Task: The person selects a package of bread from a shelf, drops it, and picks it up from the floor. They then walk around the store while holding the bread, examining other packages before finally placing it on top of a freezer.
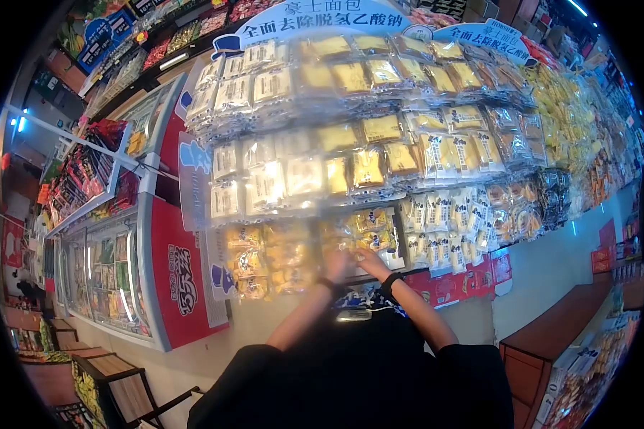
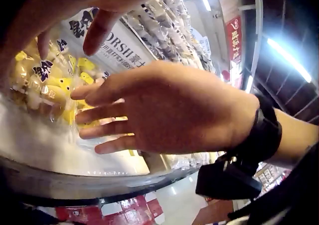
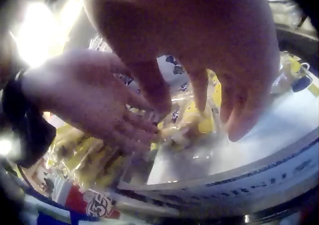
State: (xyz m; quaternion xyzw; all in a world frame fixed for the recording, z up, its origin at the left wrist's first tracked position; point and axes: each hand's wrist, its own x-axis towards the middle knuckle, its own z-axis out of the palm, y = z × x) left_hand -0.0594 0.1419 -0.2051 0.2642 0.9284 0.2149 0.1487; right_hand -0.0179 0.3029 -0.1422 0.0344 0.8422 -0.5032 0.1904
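Note:
Both bare hands reach into the lowest front row of a bread display. The left hand point(image 1: 338, 266) is at small yellow-wrapped bread packets point(image 1: 371, 219); in the right wrist view its extended fingertips point(image 3: 142, 130) meet the edge of one packet point(image 3: 192, 116). Beside it is the right hand point(image 1: 371, 265), and in the left wrist view its fingers stretch out, spread, toward clear bags of yellow bread point(image 2: 55, 90). Seen from its own wrist, the right hand's fingers point down over the same packet. A white shelf floor point(image 3: 264, 140) shows next to the packets.
Stacked rows of wrapped bread point(image 1: 368, 168) rise behind the hands. White packets point(image 1: 447, 214) lie to the right. A red-sided freezer point(image 1: 182, 279) stands at the left, a brown bench point(image 1: 562, 322) at the right. Red boxes point(image 1: 465, 279) sit below the shelf's front edge.

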